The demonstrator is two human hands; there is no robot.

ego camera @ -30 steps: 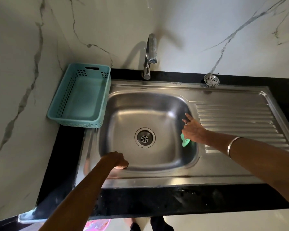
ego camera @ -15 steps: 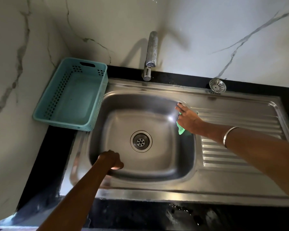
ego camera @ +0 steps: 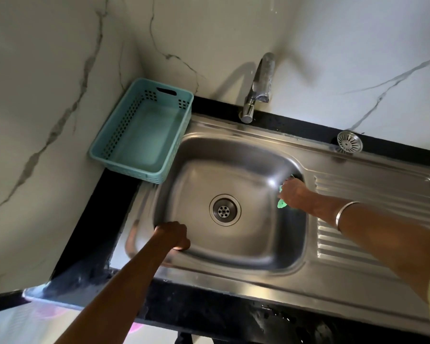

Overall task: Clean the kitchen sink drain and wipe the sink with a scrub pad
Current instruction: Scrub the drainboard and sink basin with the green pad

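Pressing a green scrub pad [ego camera: 281, 202] against the right inner wall of the sink [ego camera: 233, 276], right hand [ego camera: 293, 194] closed over it, fingers curled, pad peeking out below. Curled at seven o'clock from the drain [ego camera: 224, 211], left hand [ego camera: 174, 235], gripping the basin's near-left rim. Past the bowl: tap [ego camera: 258, 83] at twelve o'clock, loose strainer [ego camera: 349, 142] at two o'clock on the dark counter [ego camera: 233, 316], teal basket [ego camera: 144, 130] at ten o'clock.
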